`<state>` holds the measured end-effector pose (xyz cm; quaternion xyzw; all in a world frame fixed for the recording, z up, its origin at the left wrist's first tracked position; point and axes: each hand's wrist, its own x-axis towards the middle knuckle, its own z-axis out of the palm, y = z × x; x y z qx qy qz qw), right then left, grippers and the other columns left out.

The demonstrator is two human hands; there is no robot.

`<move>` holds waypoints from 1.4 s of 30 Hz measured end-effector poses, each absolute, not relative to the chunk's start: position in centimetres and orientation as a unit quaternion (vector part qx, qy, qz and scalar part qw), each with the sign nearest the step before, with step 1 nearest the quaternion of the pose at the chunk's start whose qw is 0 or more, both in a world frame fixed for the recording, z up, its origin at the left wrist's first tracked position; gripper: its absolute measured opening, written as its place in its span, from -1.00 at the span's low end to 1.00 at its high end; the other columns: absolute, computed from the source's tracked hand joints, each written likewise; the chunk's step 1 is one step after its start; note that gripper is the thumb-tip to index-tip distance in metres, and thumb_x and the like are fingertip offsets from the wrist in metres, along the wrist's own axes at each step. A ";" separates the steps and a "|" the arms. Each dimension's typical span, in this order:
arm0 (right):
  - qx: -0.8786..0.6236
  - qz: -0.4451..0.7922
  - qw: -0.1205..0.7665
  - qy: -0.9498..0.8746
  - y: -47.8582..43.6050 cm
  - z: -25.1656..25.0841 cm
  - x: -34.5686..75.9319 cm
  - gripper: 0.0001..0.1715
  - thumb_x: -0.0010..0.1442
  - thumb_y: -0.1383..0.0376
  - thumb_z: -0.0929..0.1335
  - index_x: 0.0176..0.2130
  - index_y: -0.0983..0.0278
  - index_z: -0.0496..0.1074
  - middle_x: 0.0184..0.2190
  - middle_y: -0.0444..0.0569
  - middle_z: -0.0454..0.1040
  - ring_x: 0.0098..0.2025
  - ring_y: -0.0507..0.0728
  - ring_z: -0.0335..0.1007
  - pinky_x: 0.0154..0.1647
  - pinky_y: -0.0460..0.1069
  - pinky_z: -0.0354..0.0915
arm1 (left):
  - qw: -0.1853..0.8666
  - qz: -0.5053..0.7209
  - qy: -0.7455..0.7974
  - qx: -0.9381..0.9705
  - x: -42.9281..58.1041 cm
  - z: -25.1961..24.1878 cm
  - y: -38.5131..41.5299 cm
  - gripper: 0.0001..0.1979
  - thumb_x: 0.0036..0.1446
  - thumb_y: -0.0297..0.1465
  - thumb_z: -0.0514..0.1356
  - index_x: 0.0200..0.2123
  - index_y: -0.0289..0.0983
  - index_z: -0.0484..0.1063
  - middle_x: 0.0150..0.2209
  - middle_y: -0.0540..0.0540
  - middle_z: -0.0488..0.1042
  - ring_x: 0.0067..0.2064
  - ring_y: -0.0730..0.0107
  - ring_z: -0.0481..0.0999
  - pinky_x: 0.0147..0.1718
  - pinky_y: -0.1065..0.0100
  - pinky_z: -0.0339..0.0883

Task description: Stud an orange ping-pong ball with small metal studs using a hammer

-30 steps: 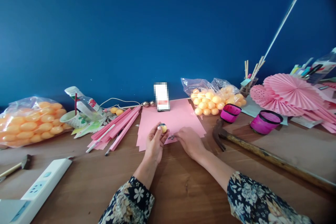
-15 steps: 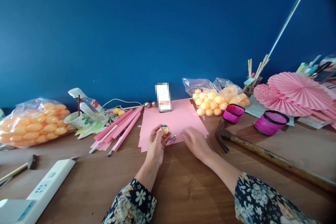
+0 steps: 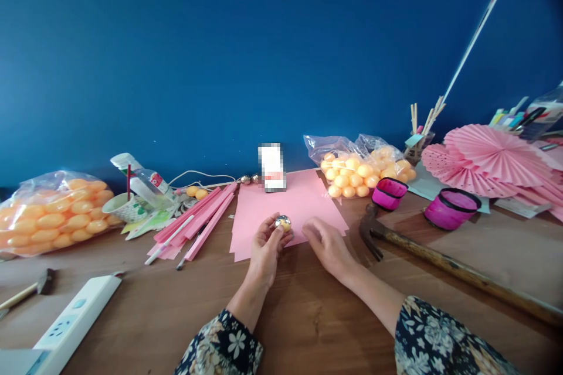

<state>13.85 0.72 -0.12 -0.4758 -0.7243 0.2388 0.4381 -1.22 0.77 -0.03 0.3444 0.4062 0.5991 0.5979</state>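
Note:
A shiny ball (image 3: 282, 222), mirror-like with silver and gold tones, is pinched between the thumb and fingers of my left hand (image 3: 267, 246), over the front part of the pink paper sheets (image 3: 303, 196). Just to its right, my right hand (image 3: 328, 246) rests low at the paper's edge with fingers curled and pressed together. Whatever its fingertips hold, if anything, is hidden. The two hands are a small gap apart.
Right of my hands lie a claw hammer (image 3: 373, 228) and two magenta bands (image 3: 452, 209). Bags of orange balls (image 3: 352, 176) stand at the back, beside a phone (image 3: 272, 167). Pink paper strips (image 3: 197, 217), a cup (image 3: 127, 206) and a power strip (image 3: 74, 316) are leftward.
My left hand has brought the shiny ball slightly right and down, closer to my right hand. Small silvery bits seen on the paper before are now out of sight.

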 end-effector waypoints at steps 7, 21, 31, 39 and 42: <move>-0.486 0.299 0.456 -0.683 0.7 0.1 13.9 -0.81 0.14 0.23 0.24 -0.38 0.25 0.39 -0.44 -0.14 0.47 -0.39 0.04 0.36 -0.34 -0.11 0.24 | 0.574 0.588 0.427 0.377 -1.0 -0.2 0.6 -0.59 -0.04 -0.34 0.19 -0.08 -0.27 0.27 -0.20 -0.15 0.44 -0.26 0.38 0.49 -0.15 0.24 0.32; -0.465 0.291 0.458 -0.700 1.0 -0.7 13.8 -0.83 0.13 0.35 0.21 -0.34 0.25 0.38 -0.39 -0.08 0.48 -0.34 0.06 0.38 -0.30 -0.06 0.28 | 0.576 0.591 0.433 0.364 -0.9 -0.1 0.7 -0.58 -0.08 -0.34 0.22 -0.10 -0.27 0.30 -0.22 -0.15 0.45 -0.28 0.38 0.50 -0.15 0.23 0.33; -0.459 0.292 0.451 -0.708 1.0 -0.8 13.7 -0.84 0.12 0.37 0.21 -0.35 0.25 0.37 -0.39 -0.08 0.47 -0.34 0.06 0.38 -0.28 -0.05 0.28 | 0.575 0.586 0.434 0.372 -0.9 -0.1 0.7 -0.58 -0.07 -0.33 0.22 -0.09 -0.28 0.29 -0.21 -0.15 0.45 -0.28 0.38 0.50 -0.16 0.24 0.33; -0.458 0.288 0.455 -0.708 0.9 -0.7 13.7 -0.84 0.12 0.36 0.21 -0.35 0.25 0.37 -0.40 -0.08 0.47 -0.36 0.07 0.38 -0.30 -0.04 0.28 | 0.576 0.589 0.434 0.365 -0.9 -0.2 0.7 -0.55 -0.11 -0.31 0.24 -0.10 -0.29 0.31 -0.22 -0.17 0.46 -0.30 0.36 0.51 -0.18 0.25 0.35; -0.458 0.289 0.454 -0.707 1.0 -0.8 13.7 -0.84 0.12 0.37 0.21 -0.35 0.24 0.36 -0.40 -0.09 0.46 -0.35 0.07 0.38 -0.29 -0.05 0.28 | 0.578 0.588 0.431 0.368 -0.9 -0.3 0.7 -0.55 -0.10 -0.31 0.23 -0.09 -0.29 0.29 -0.21 -0.18 0.46 -0.30 0.36 0.51 -0.18 0.24 0.35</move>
